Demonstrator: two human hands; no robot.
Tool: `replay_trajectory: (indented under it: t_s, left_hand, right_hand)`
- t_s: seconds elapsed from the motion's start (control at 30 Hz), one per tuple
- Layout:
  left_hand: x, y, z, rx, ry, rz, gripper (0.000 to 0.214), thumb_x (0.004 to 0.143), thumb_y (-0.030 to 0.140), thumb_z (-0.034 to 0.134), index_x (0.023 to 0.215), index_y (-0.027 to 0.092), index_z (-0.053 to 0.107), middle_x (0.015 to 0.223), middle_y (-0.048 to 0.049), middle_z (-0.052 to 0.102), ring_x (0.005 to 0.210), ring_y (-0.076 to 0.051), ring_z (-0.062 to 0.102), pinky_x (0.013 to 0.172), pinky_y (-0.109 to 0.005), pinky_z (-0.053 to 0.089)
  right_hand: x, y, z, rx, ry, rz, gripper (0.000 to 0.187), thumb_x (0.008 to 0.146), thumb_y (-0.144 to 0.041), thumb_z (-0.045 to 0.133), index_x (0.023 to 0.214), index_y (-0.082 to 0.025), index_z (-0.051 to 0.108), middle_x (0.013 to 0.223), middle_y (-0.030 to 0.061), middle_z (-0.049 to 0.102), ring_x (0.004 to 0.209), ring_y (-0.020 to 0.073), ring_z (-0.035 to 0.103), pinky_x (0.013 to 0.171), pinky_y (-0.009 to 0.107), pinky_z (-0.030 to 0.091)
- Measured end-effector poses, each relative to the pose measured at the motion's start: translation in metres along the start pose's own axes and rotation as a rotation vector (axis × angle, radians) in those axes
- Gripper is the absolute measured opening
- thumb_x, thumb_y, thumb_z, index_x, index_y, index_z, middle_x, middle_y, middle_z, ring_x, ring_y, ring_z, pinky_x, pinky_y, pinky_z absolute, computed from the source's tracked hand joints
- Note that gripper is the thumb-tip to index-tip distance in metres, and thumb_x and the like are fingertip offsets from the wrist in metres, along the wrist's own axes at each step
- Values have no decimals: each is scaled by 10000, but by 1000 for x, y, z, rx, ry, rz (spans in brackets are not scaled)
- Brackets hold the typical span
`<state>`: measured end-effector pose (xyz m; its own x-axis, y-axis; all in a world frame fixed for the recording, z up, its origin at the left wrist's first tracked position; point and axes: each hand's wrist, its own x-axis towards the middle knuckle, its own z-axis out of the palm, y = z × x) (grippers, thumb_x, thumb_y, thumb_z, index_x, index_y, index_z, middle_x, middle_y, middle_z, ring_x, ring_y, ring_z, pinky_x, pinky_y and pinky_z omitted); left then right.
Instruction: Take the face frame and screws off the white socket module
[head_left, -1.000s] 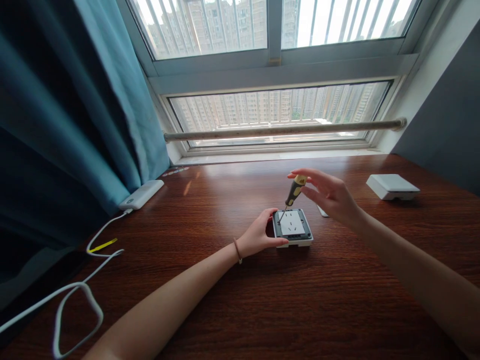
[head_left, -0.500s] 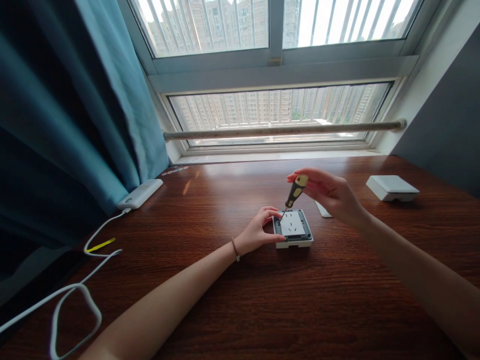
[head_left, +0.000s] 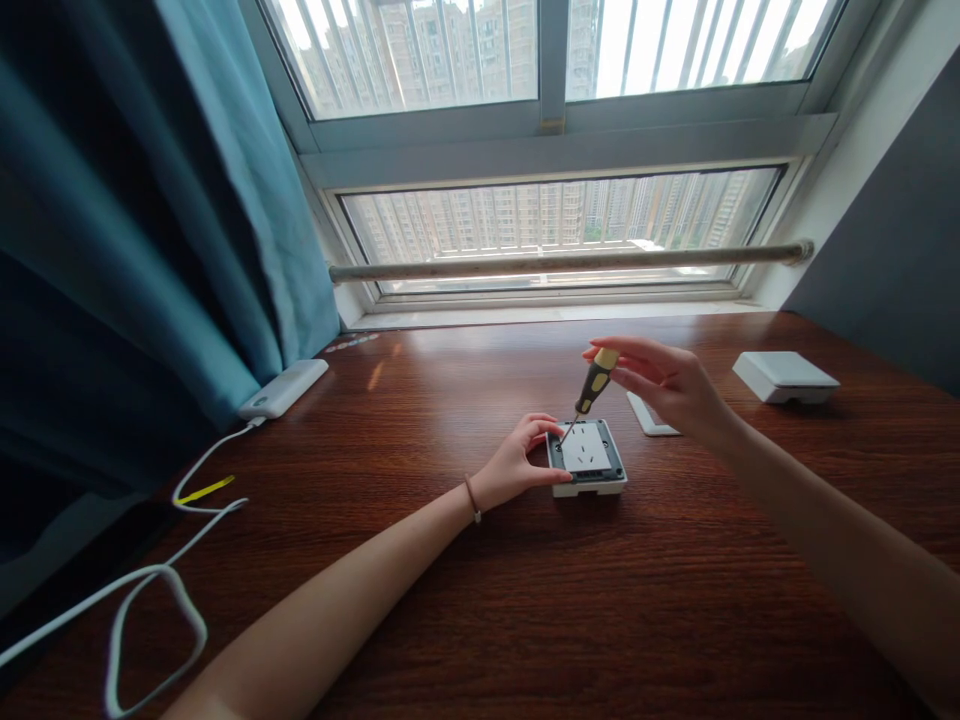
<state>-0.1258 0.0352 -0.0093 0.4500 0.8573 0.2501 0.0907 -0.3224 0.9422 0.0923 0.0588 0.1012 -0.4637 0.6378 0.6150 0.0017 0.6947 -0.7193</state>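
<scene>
Well inside the far edge of the tabletop, the socket is clasped by half-open fingers of the left hand; the screwdriver is pinched by those of the right hand. Screwdriving seems in hand, steady alignment called for; more room is left nearside than by the white plate.

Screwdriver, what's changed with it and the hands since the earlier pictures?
The screwdriver handle and right hand have shifted slightly right; more of the white piece shows. Nothing was taken up or let go. The left hand still holds the socket, which stayed put.
</scene>
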Motion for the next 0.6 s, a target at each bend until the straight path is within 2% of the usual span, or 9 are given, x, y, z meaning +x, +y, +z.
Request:
replay_trajectory:
  t_s: [0.1,0.23,0.27,0.33,0.4,0.47,0.6]
  left_hand:
    - [-1,1,0,2,1,-1,504,594,259,779,1034,194,541,1191,-79,381,1176,-219,426,1045,-369,345]
    - [-1,3,0,-3,-2,-5,497,597,263,777,1033,196,549,1190,-78,382,1177,-219,424,1046,-373,345]
    - [-1,3,0,-6,-2,-5,496,595,265,778,1031,197,551,1190,-78,384,1178,-220,423,1046,-376,346]
    - [-1,4,0,-13,5,-9,496,589,271,782,1025,198,557,1187,-76,391,1181,-223,421,1047,-381,345]
    - [-1,4,0,-18,14,-15,502,578,278,787,1019,199,563,1184,-75,398,1178,-225,423,1047,-383,344]
    - [-1,3,1,-19,17,-17,506,574,283,789,1019,197,564,1181,-76,399,1177,-226,424,1046,-382,346]
    - [-1,3,0,-9,11,-4,496,589,277,782,1024,198,556,1176,-76,392,1174,-224,425,1046,-384,345]
  right_hand:
    - [-1,-1,5,-109,68,-8,302,828,-222,560,1124,-276,585,1064,41,625,1002,192,572,886,403,462]
    - [-4,-3,10,-265,270,-7,236,730,-247,677,965,-267,672,914,22,599,842,175,584,783,365,497]
    - [-3,-3,10,-259,275,-2,228,731,-247,675,957,-266,678,887,19,597,824,172,587,767,360,505]
    - [-2,-4,7,-188,200,18,234,760,-237,641,991,-263,669,901,23,620,847,174,601,782,363,515]
    - [-1,-5,4,-78,101,36,270,796,-225,595,1061,-254,634,999,35,642,934,186,605,838,383,512]
    - [1,-6,4,-10,57,44,288,827,-215,552,1109,-244,602,1088,44,636,1016,193,585,900,407,487]
    - [-1,-3,9,-37,140,20,260,813,-226,577,1067,-258,621,1137,45,602,1068,199,549,900,396,481]
